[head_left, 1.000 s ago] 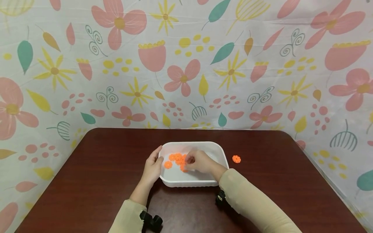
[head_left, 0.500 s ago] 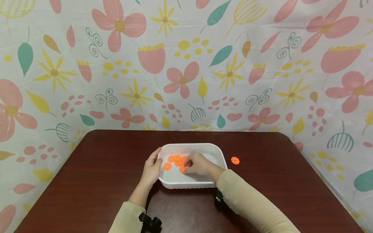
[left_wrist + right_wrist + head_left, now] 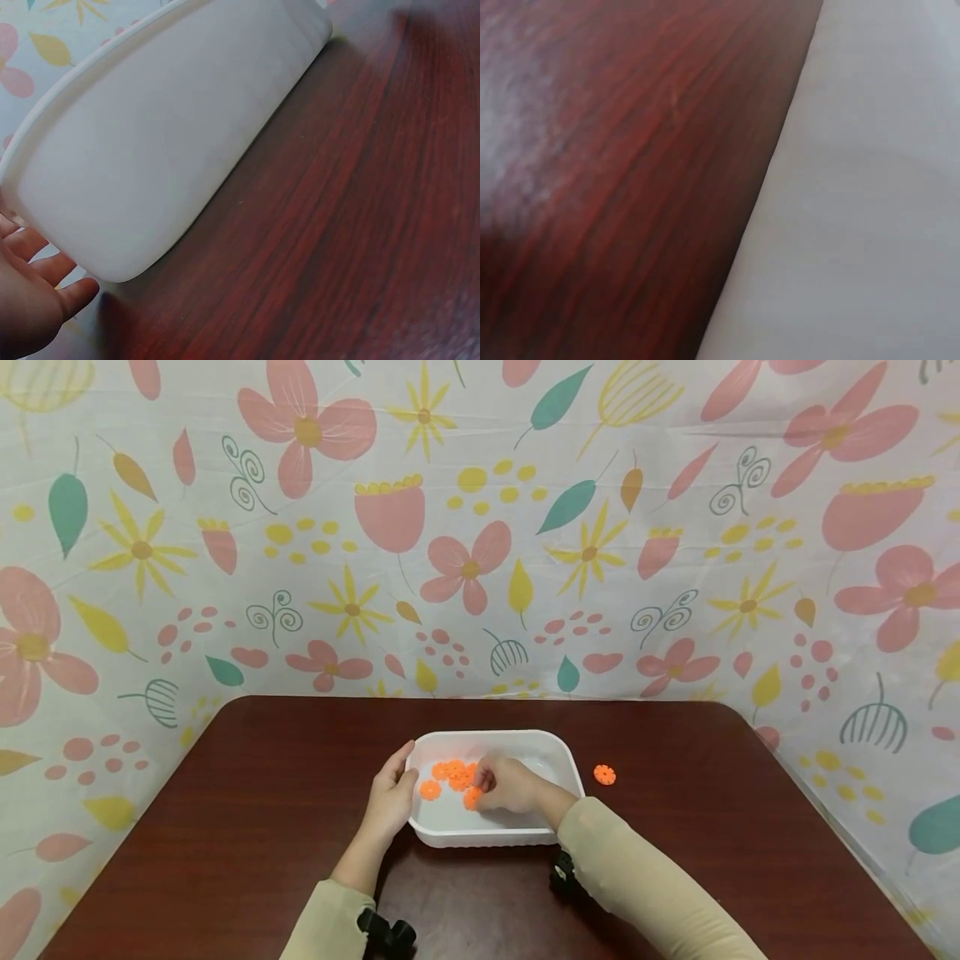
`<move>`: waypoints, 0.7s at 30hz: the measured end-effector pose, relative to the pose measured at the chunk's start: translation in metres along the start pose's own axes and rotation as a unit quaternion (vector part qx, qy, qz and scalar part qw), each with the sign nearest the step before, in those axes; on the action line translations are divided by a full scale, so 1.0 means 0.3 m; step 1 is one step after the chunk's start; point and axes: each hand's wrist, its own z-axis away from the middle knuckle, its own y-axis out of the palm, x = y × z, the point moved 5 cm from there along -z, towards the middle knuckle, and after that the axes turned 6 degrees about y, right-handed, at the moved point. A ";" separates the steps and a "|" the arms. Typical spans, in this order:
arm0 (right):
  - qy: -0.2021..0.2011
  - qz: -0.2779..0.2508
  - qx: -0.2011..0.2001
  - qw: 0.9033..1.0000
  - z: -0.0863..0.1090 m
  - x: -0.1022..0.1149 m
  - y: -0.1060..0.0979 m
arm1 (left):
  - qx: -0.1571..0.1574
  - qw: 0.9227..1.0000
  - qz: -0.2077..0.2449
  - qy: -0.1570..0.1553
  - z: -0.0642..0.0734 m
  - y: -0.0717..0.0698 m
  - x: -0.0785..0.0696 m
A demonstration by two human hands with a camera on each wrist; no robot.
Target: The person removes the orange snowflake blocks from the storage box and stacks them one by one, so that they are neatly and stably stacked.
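In the head view, a white plastic tray (image 3: 487, 837) stands on the table. My left hand (image 3: 392, 789) holds its left end, thumb at the rim and the other fingers along the outside. The left wrist view shows that left hand (image 3: 37, 292) at the corner of the tray wall (image 3: 150, 150). Reaching into the tray, my right hand (image 3: 510, 785) has its fingertips curled down at an orange flower-shaped disc (image 3: 472, 798), pinching its edge. Several similar orange discs (image 3: 453, 770) lie in a cluster just left of these fingers, and one disc (image 3: 430, 790) sits apart from them.
Outside the tray, to its right, another orange disc (image 3: 604, 774) lies on the dark red-brown table (image 3: 225, 827). A flower-print cloth (image 3: 480, 527) hangs behind the table. In the right wrist view, the tray's outer wall (image 3: 855, 210) fills the right side.
The right fingertips have shifted slightly within the tray, and the disc at them shows more now. The left hand keeps its place on the tray. The head view has tilted slightly.
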 end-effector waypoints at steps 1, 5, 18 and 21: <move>0.003 -0.006 0.000 1.000 0.001 0.000 -0.002 | 0.000 1.000 0.000 0.002 0.001 0.001 -0.001; 0.013 -0.022 -0.005 1.000 0.002 -0.002 -0.010 | 0.001 1.000 -0.002 0.010 0.009 0.003 -0.015; 0.008 -0.070 -0.035 0.997 0.008 -0.006 -0.038 | 0.002 1.000 -0.007 0.011 0.015 0.003 -0.019; 0.005 -0.083 -0.046 0.995 0.014 -0.005 -0.049 | -0.001 1.000 -0.008 0.010 0.013 0.004 -0.012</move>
